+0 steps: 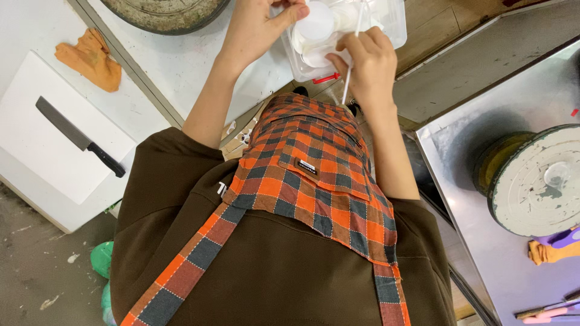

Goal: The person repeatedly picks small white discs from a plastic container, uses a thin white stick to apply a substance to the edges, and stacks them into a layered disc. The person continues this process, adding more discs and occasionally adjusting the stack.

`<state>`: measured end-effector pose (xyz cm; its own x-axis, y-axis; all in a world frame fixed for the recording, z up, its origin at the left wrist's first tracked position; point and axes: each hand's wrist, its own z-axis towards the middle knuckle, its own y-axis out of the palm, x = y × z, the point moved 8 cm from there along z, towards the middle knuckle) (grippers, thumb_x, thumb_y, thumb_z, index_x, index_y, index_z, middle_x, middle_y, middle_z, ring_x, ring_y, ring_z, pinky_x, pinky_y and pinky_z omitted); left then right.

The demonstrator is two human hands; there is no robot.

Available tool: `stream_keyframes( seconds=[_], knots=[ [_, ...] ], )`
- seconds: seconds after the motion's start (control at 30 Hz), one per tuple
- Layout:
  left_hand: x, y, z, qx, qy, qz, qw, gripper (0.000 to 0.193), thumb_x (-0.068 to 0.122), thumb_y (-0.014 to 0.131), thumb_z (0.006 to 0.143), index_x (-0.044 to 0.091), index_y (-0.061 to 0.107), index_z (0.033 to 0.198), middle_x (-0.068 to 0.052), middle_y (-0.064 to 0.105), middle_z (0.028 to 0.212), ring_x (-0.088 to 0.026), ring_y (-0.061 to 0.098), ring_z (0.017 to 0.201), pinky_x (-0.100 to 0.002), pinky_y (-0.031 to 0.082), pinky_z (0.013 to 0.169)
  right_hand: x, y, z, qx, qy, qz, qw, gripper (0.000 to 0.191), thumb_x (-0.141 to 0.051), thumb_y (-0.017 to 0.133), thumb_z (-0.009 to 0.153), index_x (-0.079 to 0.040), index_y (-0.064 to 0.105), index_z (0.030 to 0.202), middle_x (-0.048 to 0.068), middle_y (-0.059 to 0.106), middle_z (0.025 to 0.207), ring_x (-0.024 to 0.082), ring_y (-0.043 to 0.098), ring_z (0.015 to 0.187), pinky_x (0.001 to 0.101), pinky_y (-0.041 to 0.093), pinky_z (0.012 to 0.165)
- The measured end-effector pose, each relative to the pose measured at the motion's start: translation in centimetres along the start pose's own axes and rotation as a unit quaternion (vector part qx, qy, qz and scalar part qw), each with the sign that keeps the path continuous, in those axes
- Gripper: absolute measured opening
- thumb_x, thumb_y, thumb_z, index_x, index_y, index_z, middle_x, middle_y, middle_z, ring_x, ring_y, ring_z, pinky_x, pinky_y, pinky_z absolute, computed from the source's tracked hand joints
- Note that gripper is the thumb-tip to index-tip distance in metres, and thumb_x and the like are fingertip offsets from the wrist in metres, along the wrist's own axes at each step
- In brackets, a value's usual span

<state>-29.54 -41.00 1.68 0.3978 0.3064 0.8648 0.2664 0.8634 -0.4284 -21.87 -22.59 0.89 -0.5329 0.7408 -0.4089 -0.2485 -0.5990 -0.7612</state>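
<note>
Two hands in clear plastic tub [396, 24]: left hand [257, 27] pinches light, flimsy cup lid [316, 23]; right hand [368, 60] clenches thin stick [347, 84] mid-shaft.

Probably a working kitchen; a black-handled steel cleaver [78, 137] lies on a white plastic board [42, 151]; right of it, a steel counter [483, 145].

Around us we see a white worktop [181, 66] with a white rectangular cutting board [42, 139] near its left edge, a brushed steel counter [483, 253] on the right carrying a round paint-flecked metal turntable [538, 181], wooden planks [435, 24] between them, and grey concrete floor [36, 271] below.
</note>
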Motion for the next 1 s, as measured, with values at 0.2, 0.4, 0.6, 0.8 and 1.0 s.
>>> stream_keyframes(
  seconds=[0.2, 0.4, 0.6, 0.8, 1.0],
  knots=[
    [-1.0, -0.1, -1.0, -0.008, -0.059, -0.018, 0.998, 0.013, 0.016, 0.079, 0.101, 0.003, 0.077, 0.101, -0.004, 0.074, 0.083, -0.011, 0.068, 0.073, -0.026, 0.054, 0.069, -0.4, 1.7, 0.2, -0.021, 0.022, 0.015, 0.999, 0.033, -0.015, 0.093, 0.082, -0.008, 0.062, 0.086, 0.004, 0.062, 0.08, 0.026, 0.056, 0.08, 0.0382, 0.046, 0.071],
    [-1.9, -1.3, -2.0, 0.014, -0.087, -0.006, 0.996, 0.01, 0.013, 0.079, 0.099, 0.003, 0.077, 0.102, -0.004, 0.074, 0.082, -0.011, 0.068, 0.073, -0.026, 0.054, 0.068, 2.9, 2.6, 0.1, -0.043, 0.113, 0.174, 0.977, 0.026, -0.003, 0.088, 0.092, -0.008, 0.063, 0.087, 0.005, 0.071, 0.086, 0.013, 0.067, 0.081, 0.0267, 0.054, 0.069],
    [-1.8, -1.4, -2.2, 0.028, -0.069, 0.027, 0.997, 0.009, 0.013, 0.08, 0.098, 0.005, 0.078, 0.101, -0.004, 0.077, 0.086, -0.01, 0.071, 0.075, -0.026, 0.056, 0.069, 6.5, 0.5, -1.4, -0.015, 0.24, 0.364, 0.9, 0.031, 0.007, 0.085, 0.095, -0.006, 0.058, 0.088, 0.013, 0.077, 0.095, 0.011, 0.072, 0.084, 0.0222, 0.052, 0.067],
    [-0.1, 1.6, -1.4, -0.013, 0.011, 0.088, 0.996, 0.01, 0.015, 0.081, 0.095, 0.006, 0.077, 0.095, -0.005, 0.077, 0.087, -0.014, 0.071, 0.074, -0.028, 0.054, 0.066, 6.9, -0.7, -2.3, 0.015, 0.27, 0.432, 0.861, 0.039, 0.015, 0.082, 0.095, -0.007, 0.05, 0.089, 0.016, 0.075, 0.099, 0.011, 0.068, 0.087, 0.0238, 0.055, 0.076],
    [1.1, 2.5, -0.6, -0.003, 0.045, 0.147, 0.988, 0.011, 0.018, 0.08, 0.098, 0.007, 0.08, 0.098, -0.005, 0.077, 0.085, -0.017, 0.07, 0.068, -0.031, 0.052, 0.062, 7.3, -0.2, -3.1, 0.022, 0.292, 0.434, 0.852, 0.039, 0.015, 0.08, 0.094, -0.008, 0.05, 0.085, 0.015, 0.076, 0.096, 0.011, 0.07, 0.086, 0.024, 0.057, 0.076]
  ],
)
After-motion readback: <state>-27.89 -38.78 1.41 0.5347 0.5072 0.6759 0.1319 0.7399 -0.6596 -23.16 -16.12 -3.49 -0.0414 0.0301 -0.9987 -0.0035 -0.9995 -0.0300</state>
